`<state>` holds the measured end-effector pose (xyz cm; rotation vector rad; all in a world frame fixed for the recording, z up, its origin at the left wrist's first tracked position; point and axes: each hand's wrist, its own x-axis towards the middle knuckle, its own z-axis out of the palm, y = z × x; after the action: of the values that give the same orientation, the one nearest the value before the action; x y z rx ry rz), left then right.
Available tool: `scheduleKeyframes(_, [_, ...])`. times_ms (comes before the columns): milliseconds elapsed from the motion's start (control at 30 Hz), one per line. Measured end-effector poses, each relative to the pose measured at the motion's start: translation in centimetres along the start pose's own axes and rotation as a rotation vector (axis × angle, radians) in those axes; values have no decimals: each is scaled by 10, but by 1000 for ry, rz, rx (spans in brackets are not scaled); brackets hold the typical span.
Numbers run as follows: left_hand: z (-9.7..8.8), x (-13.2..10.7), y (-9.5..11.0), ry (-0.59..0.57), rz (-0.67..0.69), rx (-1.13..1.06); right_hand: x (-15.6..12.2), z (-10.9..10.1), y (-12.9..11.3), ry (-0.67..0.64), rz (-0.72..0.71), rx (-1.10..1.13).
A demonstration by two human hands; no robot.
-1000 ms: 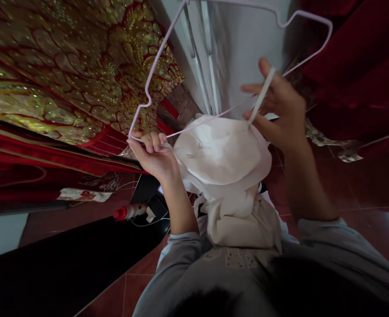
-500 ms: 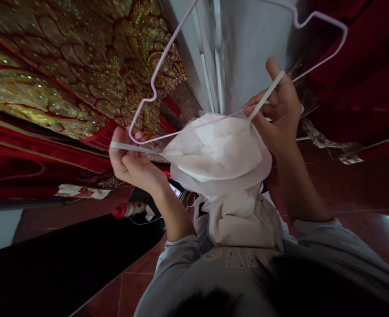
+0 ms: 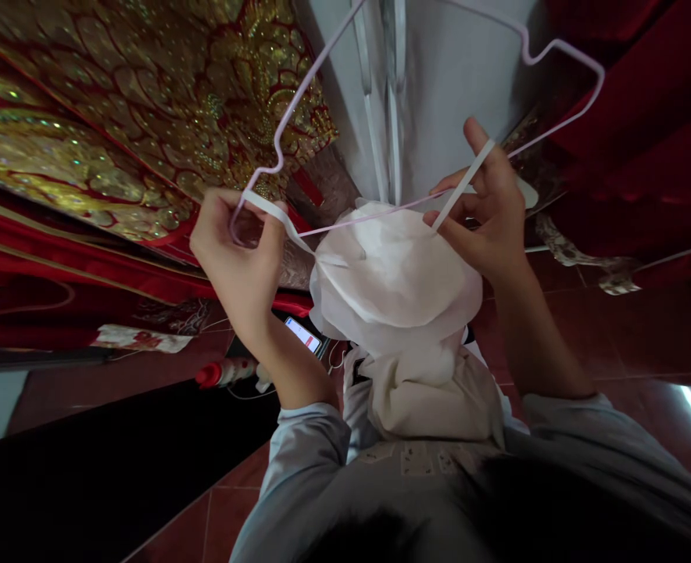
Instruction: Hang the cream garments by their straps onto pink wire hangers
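Observation:
A pale lilac wire hanger [image 3: 601, 78] is raised in front of me, its top cut off by the frame edge. Beneath its lower bar hangs a white, thin layered garment [image 3: 392, 274] with narrow straps. My left hand [image 3: 234, 250] is closed at the hanger's left corner, pinching the left strap [image 3: 266, 205], which crosses the wire there. On the right, my right hand [image 3: 492, 211] has the right strap [image 3: 464, 184] stretched between a raised finger and the thumb side, close to the lower bar. Its fingers are partly curled.
Gold-sequinned red garments [image 3: 146, 117] crowd the left, and dark red cloth [image 3: 644, 156] hangs at right. Ahead are grey cabinet doors [image 3: 456, 86] with long handles. Below left lie a lit phone [image 3: 302, 335] and a red-capped bottle [image 3: 220, 373] beside a black surface [image 3: 116, 469].
My left hand has risen, its fingers going from spread to pinched, bringing the left strap up over the hanger's corner. The hanger's right end and my right hand have shifted slightly left and down.

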<state>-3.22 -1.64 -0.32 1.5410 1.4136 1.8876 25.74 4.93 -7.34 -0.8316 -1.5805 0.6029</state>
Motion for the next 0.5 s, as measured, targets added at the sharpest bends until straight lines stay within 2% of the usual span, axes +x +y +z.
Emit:
scheduleKeyframes(133, [8,3,0,-128,95,100,-1,-3,1,-22,7,-11])
scheduleKeyframes(267, [12,2,-5,-245,117,-5,-1,-3,1,-8,-37,-24])
scheduleKeyframes(333, [14,1,-14,-164,91,-108,-2,-1,0,49,-48,-13])
scheduleKeyframes(400, [16,0,-27,-24,39,-220,-4,3,-1,128,-58,8])
scheduleKeyframes(500, [21,-4,-48,127,-64,-364,-10,12,-2,161,-37,8])
